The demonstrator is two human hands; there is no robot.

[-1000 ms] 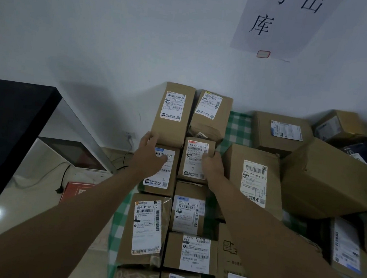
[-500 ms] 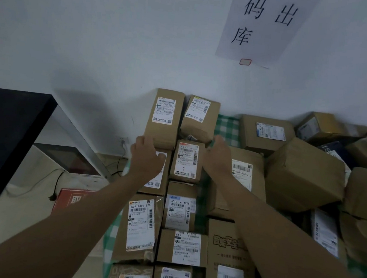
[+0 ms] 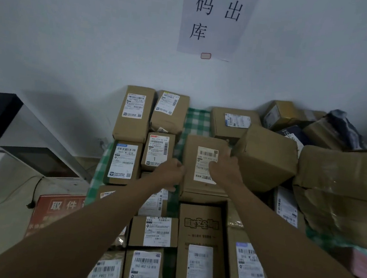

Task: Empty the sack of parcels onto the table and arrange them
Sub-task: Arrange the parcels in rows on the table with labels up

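Lining up boxes now: left hand [image 3: 170, 171] and right hand [image 3: 225, 168] both curled round the brown box [image 3: 205, 170] (label up). Next, probably sliding it snug beside the small box [image 3: 158, 151], without bumping the big box [image 3: 266, 158].

A paper sign [image 3: 214, 20] on the wall read 码, 出 and 库 in black. A red board [image 3: 59, 211] at the lower left showed 取件 in pale characters. A small box [image 3: 157, 152] carried a label with a large 1, and the box in the middle [image 3: 205, 168] had 8元 on its label. A label at the bottom [image 3: 145, 267] read 502 602 12 815, and another near it [image 3: 103, 275] read 507 P802 170. Most other labels were too small to read.
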